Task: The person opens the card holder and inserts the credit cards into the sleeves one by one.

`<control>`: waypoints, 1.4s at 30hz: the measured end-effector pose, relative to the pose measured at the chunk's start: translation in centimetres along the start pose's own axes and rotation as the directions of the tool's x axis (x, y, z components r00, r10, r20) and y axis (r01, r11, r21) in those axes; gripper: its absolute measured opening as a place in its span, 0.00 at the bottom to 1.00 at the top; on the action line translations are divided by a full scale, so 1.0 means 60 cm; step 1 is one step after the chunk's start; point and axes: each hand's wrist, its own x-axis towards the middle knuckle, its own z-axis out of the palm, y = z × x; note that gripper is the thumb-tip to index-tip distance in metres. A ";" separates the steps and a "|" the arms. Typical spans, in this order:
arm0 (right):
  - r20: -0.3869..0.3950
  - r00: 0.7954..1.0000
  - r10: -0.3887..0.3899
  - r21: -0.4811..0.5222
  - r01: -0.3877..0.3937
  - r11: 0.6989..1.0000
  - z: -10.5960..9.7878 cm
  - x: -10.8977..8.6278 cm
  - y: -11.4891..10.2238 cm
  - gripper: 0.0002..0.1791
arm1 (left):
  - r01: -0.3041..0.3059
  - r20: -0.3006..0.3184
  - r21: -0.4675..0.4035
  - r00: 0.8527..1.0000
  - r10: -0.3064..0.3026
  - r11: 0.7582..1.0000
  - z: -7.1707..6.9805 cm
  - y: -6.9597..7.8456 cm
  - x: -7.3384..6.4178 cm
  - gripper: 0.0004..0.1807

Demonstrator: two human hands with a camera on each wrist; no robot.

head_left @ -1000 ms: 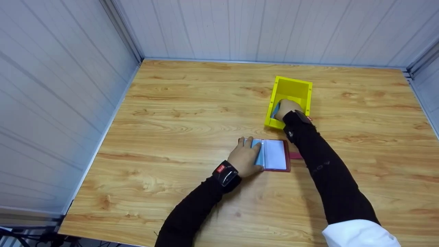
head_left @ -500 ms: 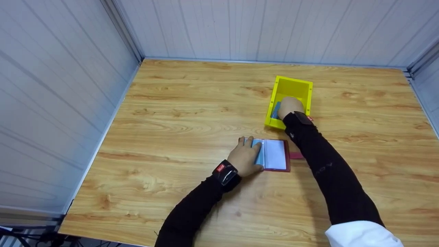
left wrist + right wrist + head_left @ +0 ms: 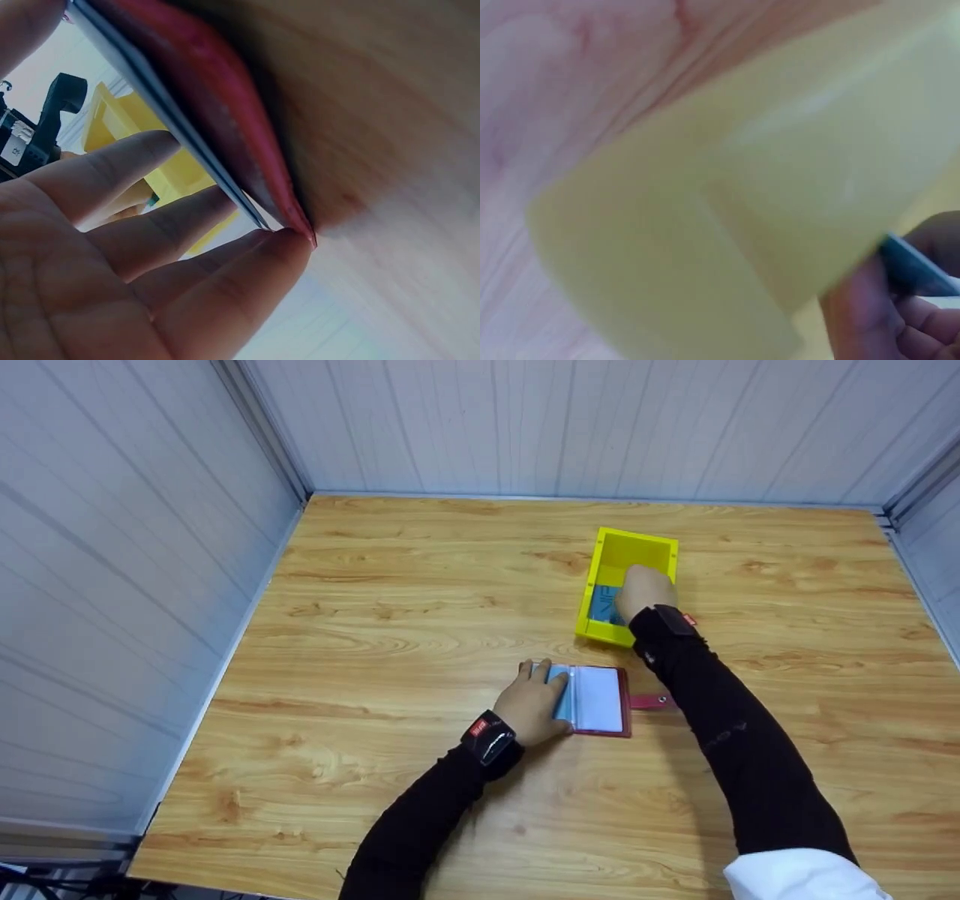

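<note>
A small red card holder (image 3: 600, 699) lies unfolded on the table in the head view, a white insert on its right page and blue on its left. My left hand (image 3: 531, 707) rests over the left page with fingers spread, holding it down. In the left wrist view its fingertips touch the edges of the pages (image 3: 161, 101) and the red cover (image 3: 247, 112). My right hand (image 3: 645, 594) is inside the yellow box (image 3: 589, 585), pinching a blue card (image 3: 915, 268) between thumb and fingers. Blue with letters on it (image 3: 604, 603) shows in the box beside that hand.
The strap (image 3: 649, 702) with a metal snap sticks out right of the holder, close to the right sleeve. White panel walls (image 3: 480, 427) stand behind and at the sides of the wooden table (image 3: 390, 660).
My right hand has shifted slightly right and up within the box, and more of the blue lettered surface shows. My left hand and the card holder have stayed in place.
</note>
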 end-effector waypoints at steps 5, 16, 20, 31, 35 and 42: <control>-0.073 0.996 -0.046 0.110 0.054 0.993 -0.016 -0.009 0.015 0.11 | 0.016 0.013 -0.006 1.000 -0.016 1.000 0.001 0.000 0.000 0.47; -0.148 0.986 -0.072 0.399 0.126 0.908 -0.042 -0.066 0.056 0.12 | 0.026 0.029 -0.009 0.999 -0.025 1.000 0.001 0.002 0.000 0.46; -0.093 0.991 -0.092 0.531 0.127 0.838 -0.037 -0.097 0.063 0.13 | 0.019 0.017 0.006 1.000 -0.019 1.000 0.000 0.001 -0.001 0.46; 0.164 0.970 -0.177 0.794 -0.024 0.608 0.036 -0.156 0.072 0.10 | 0.003 0.023 0.021 1.000 -0.004 1.000 0.000 0.002 -0.001 0.46; 0.262 0.946 -0.192 0.837 -0.124 0.533 0.071 -0.165 0.076 0.09 | 0.012 0.035 0.019 0.999 -0.013 1.000 -0.001 0.003 0.000 0.46; 0.278 0.938 -0.208 0.879 -0.161 0.448 0.102 -0.165 0.084 0.07 | 0.019 0.033 0.029 0.999 -0.020 0.999 -0.003 0.001 0.002 0.46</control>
